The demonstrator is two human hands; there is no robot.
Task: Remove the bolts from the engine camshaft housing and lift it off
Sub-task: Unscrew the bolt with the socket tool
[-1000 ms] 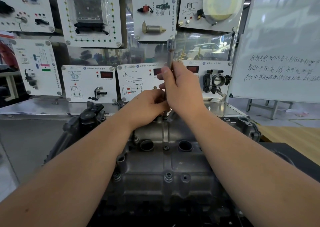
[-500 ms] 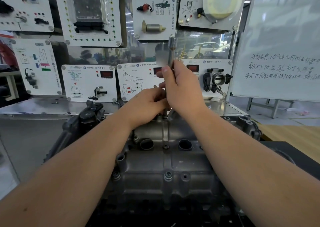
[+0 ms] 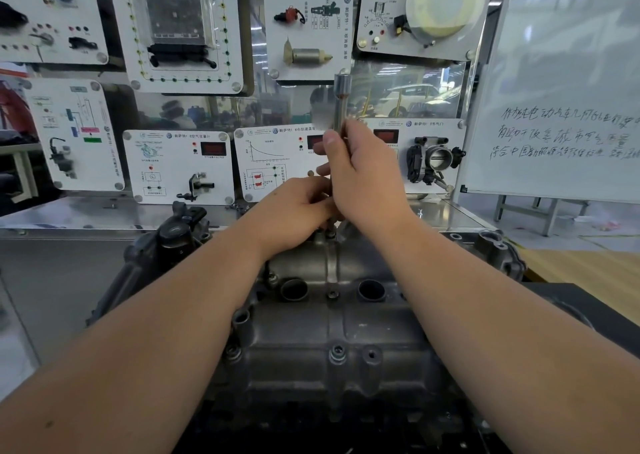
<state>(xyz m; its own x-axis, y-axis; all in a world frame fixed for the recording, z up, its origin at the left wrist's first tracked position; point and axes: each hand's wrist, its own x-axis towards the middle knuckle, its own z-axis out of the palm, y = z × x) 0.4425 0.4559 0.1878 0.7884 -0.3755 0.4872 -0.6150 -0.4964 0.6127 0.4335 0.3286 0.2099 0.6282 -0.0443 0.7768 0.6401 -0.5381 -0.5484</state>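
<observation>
The grey cast camshaft housing (image 3: 346, 329) lies in front of me on the engine, with two round plug holes and several bolt heads, one bolt (image 3: 338, 353) near its front middle. A long silver socket wrench (image 3: 342, 107) stands upright over a bolt at the housing's far edge. My right hand (image 3: 363, 176) grips the wrench shaft high up. My left hand (image 3: 298, 211) pinches the shaft low down, just above the housing. The bolt under the tool is hidden by my fingers.
Behind the engine stands a metal bench (image 3: 69, 214) with white training panels carrying sensors and a throttle body (image 3: 438, 157). A whiteboard (image 3: 568, 107) with handwriting stands at the right. A black engine part (image 3: 180, 235) sticks up at the left of the housing.
Both hands stay on the upright wrench; my fingers have shifted slightly around the shaft. The tool stays over the same far bolt.
</observation>
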